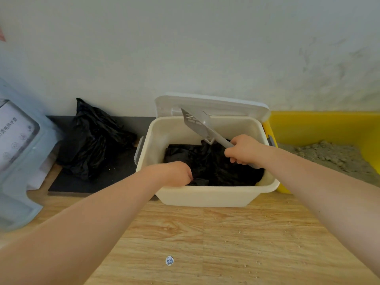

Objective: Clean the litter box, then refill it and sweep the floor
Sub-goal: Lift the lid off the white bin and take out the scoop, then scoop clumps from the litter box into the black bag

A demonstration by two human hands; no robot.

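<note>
Wood-grain floor (pixel 226 233) runs along a pale wall. At far left stands one translucent blue-grey appliance (pixel 18 157). Right of it, one tied black rubbish bag (pixel 92 140) sits on one dark mat (pixel 86 182). In the middle is one cream plastic bin (pixel 205 195), its white lid (pixel 213 105) propped open against the wall and black bags (pixel 216 165) crumpled inside.

The left hand (pixel 176 173) reaches into the bin, fingers curled round a fold of black plastic. The right hand (pixel 244 151) grips the handle of one grey slotted litter scoop (pixel 197 122), blade raised over the bin. At far right, partly cut off, is one yellow litter box (pixel 308 124) holding clumpy sandy litter (pixel 333 155), not yet emptied.

Risks, as I judge them: the scoop's edge could snag and tear the thin plastic; a loosely gripped bag could slip back; scooping across the gap could drop more litter onto a floor already dotted with grains, near one small round sticker (pixel 169 260).
</note>
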